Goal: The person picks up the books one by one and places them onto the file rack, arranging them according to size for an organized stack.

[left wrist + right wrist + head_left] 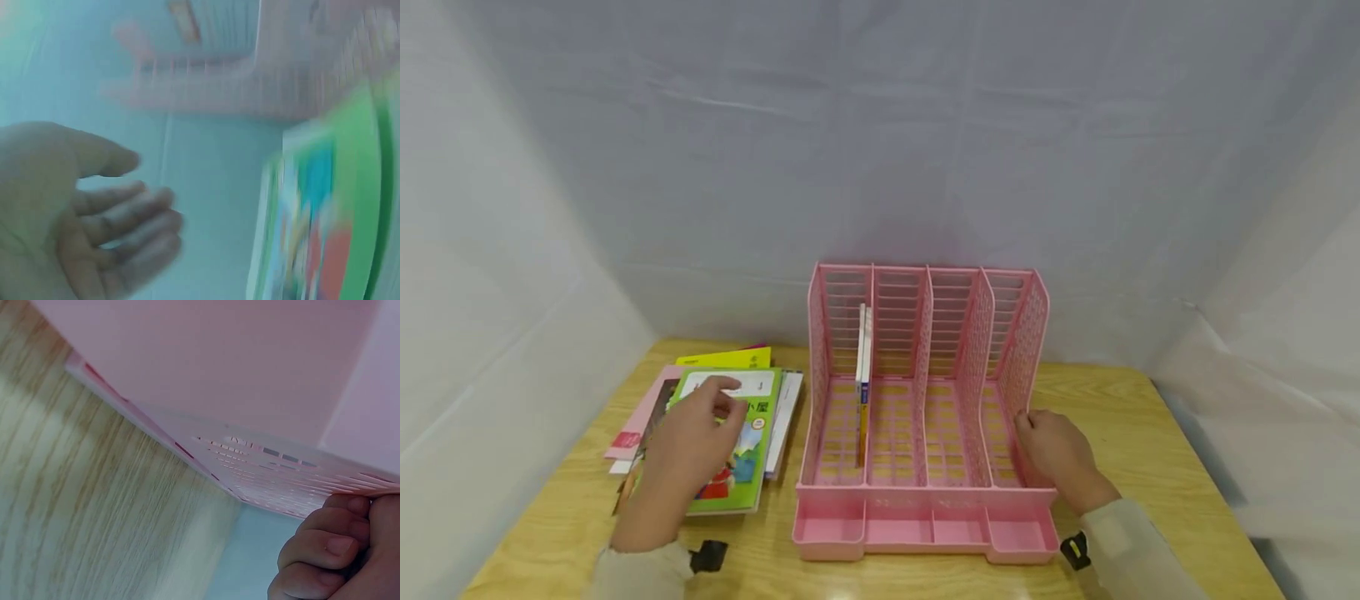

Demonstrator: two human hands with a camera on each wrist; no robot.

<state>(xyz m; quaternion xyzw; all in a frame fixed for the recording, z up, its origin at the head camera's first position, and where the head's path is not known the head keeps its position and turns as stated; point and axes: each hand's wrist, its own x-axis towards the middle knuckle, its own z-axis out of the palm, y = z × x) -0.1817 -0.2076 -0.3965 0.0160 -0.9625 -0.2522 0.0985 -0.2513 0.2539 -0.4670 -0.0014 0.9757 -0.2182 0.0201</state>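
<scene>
A pink file rack (955, 497) with four upright slots and small front trays stands on the table. My right hand (1060, 450) holds the edge of its right side wall, fingers curled; in the right wrist view the fingers (319, 547) meet the perforated wall. Two thin books (863, 358) stand in the leftmost slot, against its divider. Over the pile at left hovers my left hand (688, 437), fingers loosely bent and nothing between them. Beneath it lies a green picture book (741, 492), partly covered by the hand; the blurred left wrist view shows its cover too.
Under the green book, a yellow book (737, 358), a pink one (638, 425) and white ones (785, 417) stick out. The wooden table (1120, 425) is bounded by white cloth walls (925, 150) behind and at both sides.
</scene>
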